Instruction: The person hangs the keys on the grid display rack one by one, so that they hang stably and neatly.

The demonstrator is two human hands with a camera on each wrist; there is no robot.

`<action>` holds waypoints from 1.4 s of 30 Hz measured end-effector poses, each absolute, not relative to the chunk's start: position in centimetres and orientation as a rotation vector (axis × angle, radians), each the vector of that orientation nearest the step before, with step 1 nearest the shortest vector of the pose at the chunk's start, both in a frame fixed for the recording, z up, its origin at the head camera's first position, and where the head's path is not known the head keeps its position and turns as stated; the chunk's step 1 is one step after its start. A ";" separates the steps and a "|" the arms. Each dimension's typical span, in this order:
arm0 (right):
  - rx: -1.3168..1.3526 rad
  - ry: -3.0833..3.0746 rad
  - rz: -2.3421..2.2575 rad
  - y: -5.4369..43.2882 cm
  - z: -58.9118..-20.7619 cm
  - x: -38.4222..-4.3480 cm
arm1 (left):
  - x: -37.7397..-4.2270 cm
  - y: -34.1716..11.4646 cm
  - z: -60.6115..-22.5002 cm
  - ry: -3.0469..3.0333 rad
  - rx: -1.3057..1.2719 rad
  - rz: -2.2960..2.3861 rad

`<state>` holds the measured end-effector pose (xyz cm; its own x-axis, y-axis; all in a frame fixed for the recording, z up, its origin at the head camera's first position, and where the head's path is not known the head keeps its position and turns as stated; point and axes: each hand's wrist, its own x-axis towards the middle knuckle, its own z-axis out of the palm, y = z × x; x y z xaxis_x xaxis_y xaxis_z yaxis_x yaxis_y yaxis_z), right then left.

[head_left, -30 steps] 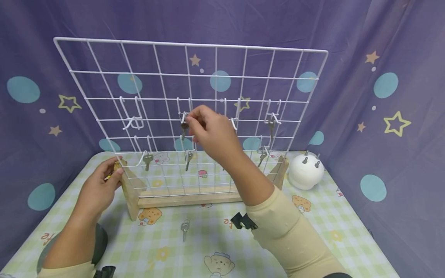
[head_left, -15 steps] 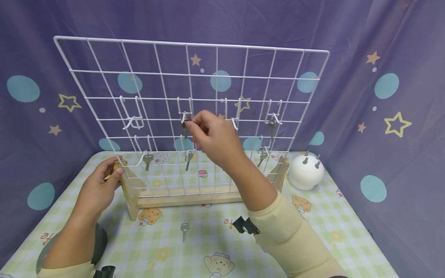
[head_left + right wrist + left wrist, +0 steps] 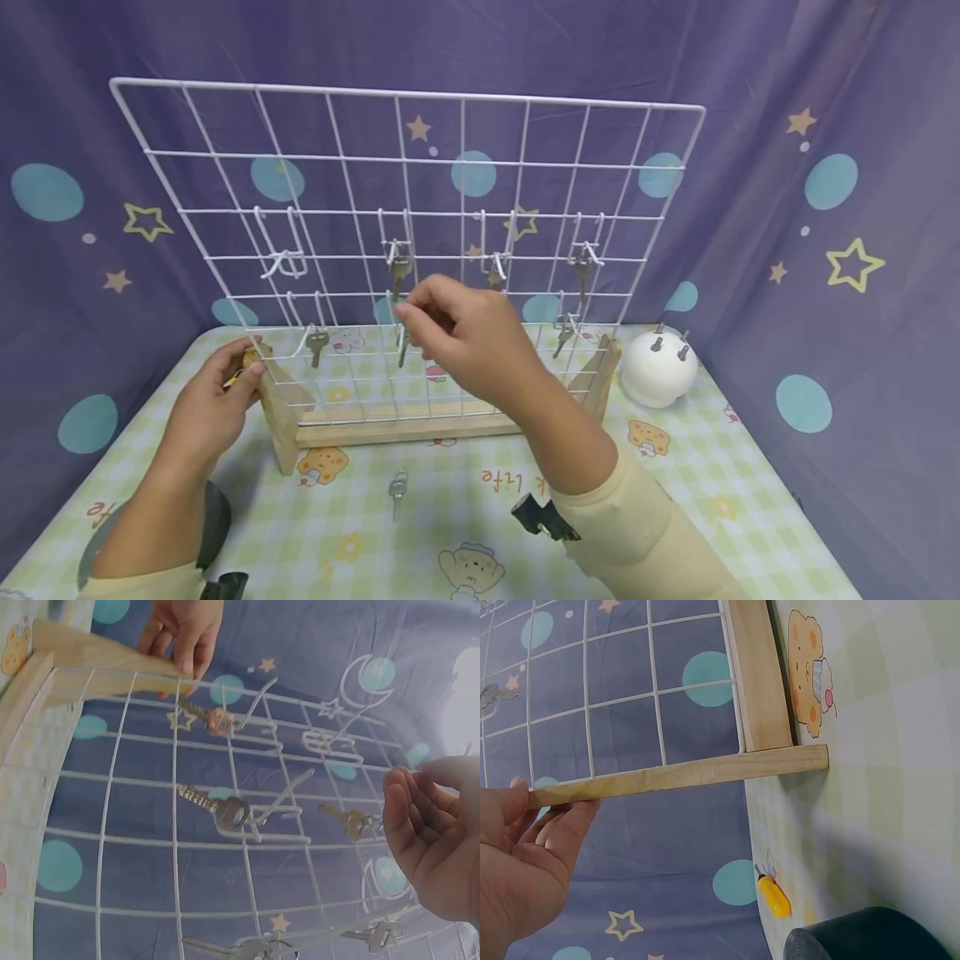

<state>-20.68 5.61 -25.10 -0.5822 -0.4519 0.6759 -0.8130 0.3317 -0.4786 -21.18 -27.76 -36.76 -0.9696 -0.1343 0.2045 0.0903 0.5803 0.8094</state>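
My left hand [image 3: 213, 408] pinches the upright of the wooden stand [image 3: 682, 774] between thumb and fingers, at its upper end. This stand carries a white wire grid [image 3: 408, 98] with hooks, where several metal keys hang. My right hand [image 3: 476, 342] is in front of the grid, just below a key [image 3: 401, 265] on the upper hook left of the middle. Its fingers are loosely bent and nothing shows between them. In the right wrist view a key [image 3: 229, 815] hangs on a hook left of that hand. A loose key [image 3: 397, 495] lies on the tablecloth.
At the right stands a white rounded holder [image 3: 654, 375] with several small metal pieces sticking up from its top. A dark rounded object [image 3: 866, 941] is beside my left forearm. Behind it lies a small yellow object [image 3: 774, 896]. One upper-left hook [image 3: 287, 263] bears no key.
My right hand has let go of the key at the upper hook left of the middle and drawn down; that key now hangs freely. The left hand stays in place.
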 end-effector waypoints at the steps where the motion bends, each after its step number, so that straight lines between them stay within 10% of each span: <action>1: 1.161 -2.158 1.178 5.6 -25.2 -20.4 | -21.2 -27.8 -36.8 -2.572 0.041 -1.334; 17: 1.643 -2.430 1.057 5.7 -31.0 -19.6 | -21.1 -27.7 -36.8 -2.571 0.041 -1.307; 42: 1.349 -3.177 0.257 0.5 -41.4 -23.7 | -21.1 -27.7 -36.7 -2.573 0.056 -1.312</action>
